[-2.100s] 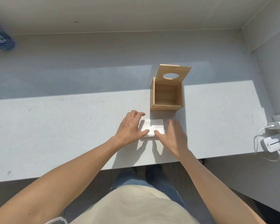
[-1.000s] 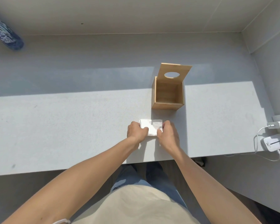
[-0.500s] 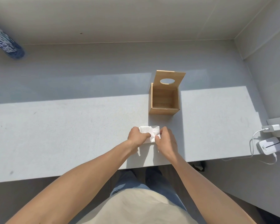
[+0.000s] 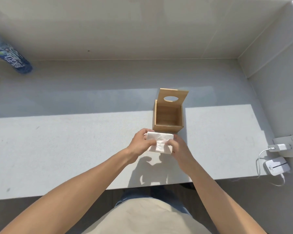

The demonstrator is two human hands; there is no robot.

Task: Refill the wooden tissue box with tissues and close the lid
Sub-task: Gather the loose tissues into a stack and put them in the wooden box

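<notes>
A white stack of tissues [image 4: 159, 141] hangs just above the grey counter, a little in front of the wooden tissue box [image 4: 167, 128]. My left hand [image 4: 139, 144] grips its left side and my right hand [image 4: 180, 149] grips its right side, thumbs on top pinching the middle. The box stands open and looks empty inside. Its lid [image 4: 173, 98], with an oval hole, is tipped up and back behind the box.
A blue-labelled bottle [image 4: 10, 56] lies at the far left by the wall. At the right edge sit a white charger plug [image 4: 277, 147], a small white device [image 4: 276, 166] and their cable. The counter's front edge [image 4: 57, 195] runs close to my body.
Both hands closed on the tissue stack, which lay flat on the counter, and lifted it towards the box. Its shadow now falls on the counter below.
</notes>
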